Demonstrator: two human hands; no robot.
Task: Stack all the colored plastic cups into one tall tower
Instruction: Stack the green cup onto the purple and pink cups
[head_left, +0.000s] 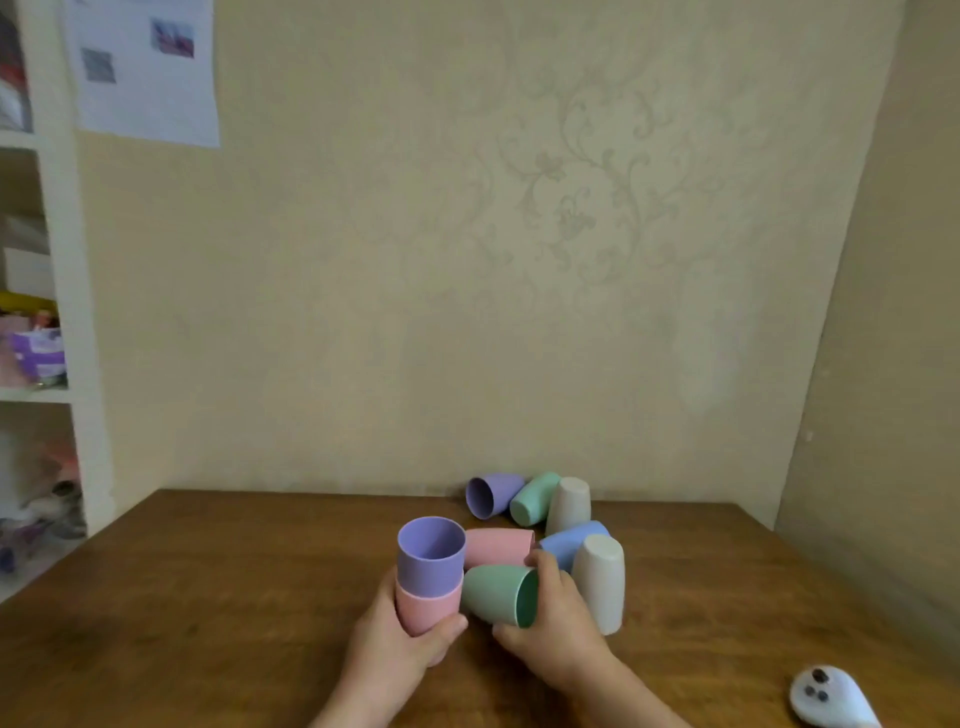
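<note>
My left hand grips a pink cup that stands upright with a purple cup nested in it. My right hand holds a green cup on its side, mouth towards the right, just right of the stack. Behind lie a pink cup and a blue cup on their sides. A white cup stands upside down beside my right hand. Near the wall lie a purple cup and a green cup, with another upside-down white cup.
The brown wooden table ends at a beige wall behind and a wall on the right. A white controller lies at the front right. A white shelf unit with clutter stands at the left.
</note>
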